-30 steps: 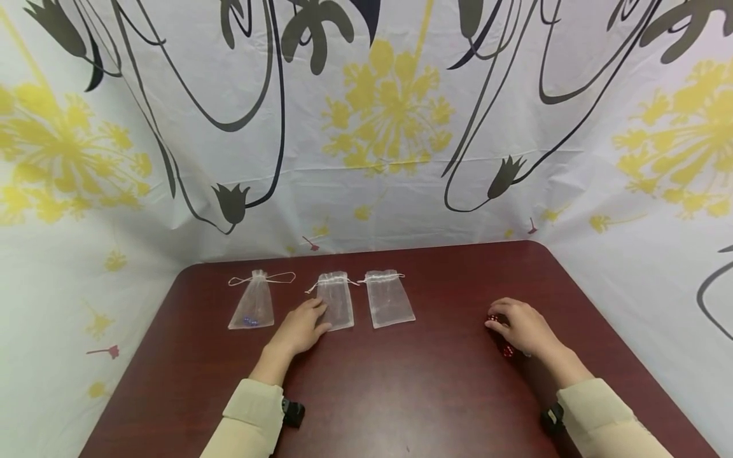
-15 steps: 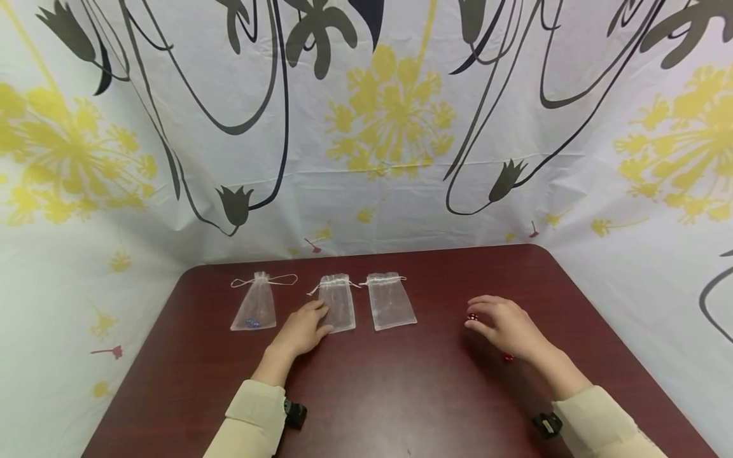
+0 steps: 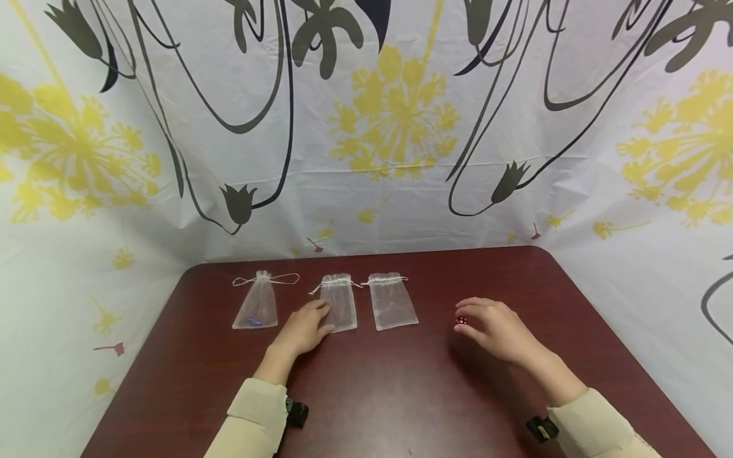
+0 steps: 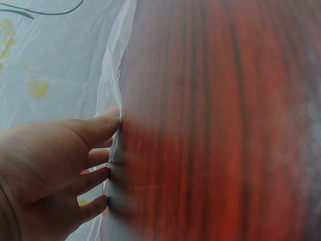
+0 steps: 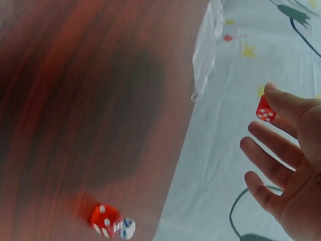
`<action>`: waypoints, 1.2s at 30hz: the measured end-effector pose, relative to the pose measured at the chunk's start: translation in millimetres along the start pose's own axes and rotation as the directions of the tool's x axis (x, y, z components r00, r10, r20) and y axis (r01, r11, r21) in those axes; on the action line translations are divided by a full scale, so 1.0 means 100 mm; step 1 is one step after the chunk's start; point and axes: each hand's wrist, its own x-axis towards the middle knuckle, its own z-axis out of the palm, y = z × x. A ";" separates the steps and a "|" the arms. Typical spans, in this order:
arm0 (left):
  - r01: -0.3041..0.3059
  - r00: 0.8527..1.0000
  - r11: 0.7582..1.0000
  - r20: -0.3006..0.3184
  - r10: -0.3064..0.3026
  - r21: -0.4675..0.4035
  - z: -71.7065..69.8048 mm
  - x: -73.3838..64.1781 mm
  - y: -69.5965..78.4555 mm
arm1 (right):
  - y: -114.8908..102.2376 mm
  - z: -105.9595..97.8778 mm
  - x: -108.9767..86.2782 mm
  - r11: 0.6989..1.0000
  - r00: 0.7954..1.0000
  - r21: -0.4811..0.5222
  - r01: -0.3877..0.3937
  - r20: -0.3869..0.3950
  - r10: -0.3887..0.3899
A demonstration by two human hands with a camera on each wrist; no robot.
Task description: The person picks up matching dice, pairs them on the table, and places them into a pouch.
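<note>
Between thumb and index finger, my right hand (image 3: 498, 331) pinches a red die (image 5: 266, 109) with white pips, raised off the table. The other fingers of that hand are spread in the right wrist view. My left hand (image 3: 301, 327) rests on the table, its fingertips touching the left edge of the middle sheer white drawstring bag (image 3: 342, 305). In the left wrist view its thumb lies against the bag's fabric (image 4: 111, 70). To the right of that bag lies another flat drawstring bag (image 3: 393, 304).
A third drawstring bag (image 3: 260, 299), drawn in at the neck, holds small blue pieces (image 3: 254, 322) at the left. A red die (image 5: 106, 220) and a whitish die with blue pips (image 5: 127, 228) sit on the dark red table (image 3: 389, 394). A patterned cloth (image 3: 401, 210) hangs behind.
My right hand has lifted a red die and moved left with it, toward the bags. The left hand stays at the middle bag.
</note>
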 end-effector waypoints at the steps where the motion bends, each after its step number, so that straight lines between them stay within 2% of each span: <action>1: -0.001 1.000 1.000 0.000 0.001 0.000 0.00 0.00 0.00 | -0.02 0.02 0.00 1.000 1.000 0.004 0.004 0.004 -0.004; 8: -0.002 1.000 1.000 -0.005 0.002 -0.006 0.00 0.00 0.00 | -0.24 0.18 0.09 0.997 0.997 0.039 0.067 0.041 -0.068; 18: -0.001 1.000 1.000 -0.003 0.000 -0.017 -0.02 -0.02 0.02 | -0.62 0.34 0.31 0.978 0.985 0.145 0.149 0.068 -0.160; 22: 0.004 1.000 1.000 0.002 -0.004 -0.026 -0.02 -0.02 0.02 | -0.76 0.40 0.40 0.973 0.979 0.149 0.177 0.075 -0.189; 30: -0.011 1.000 1.000 -0.014 0.011 -0.011 0.01 -0.01 0.00 | -0.99 0.61 0.51 0.957 0.960 0.177 0.232 0.115 -0.254; 36: -0.010 0.999 1.000 -0.033 0.010 -0.011 0.01 -0.01 0.00 | -1.14 0.86 0.57 0.942 0.941 0.191 0.275 0.146 -0.304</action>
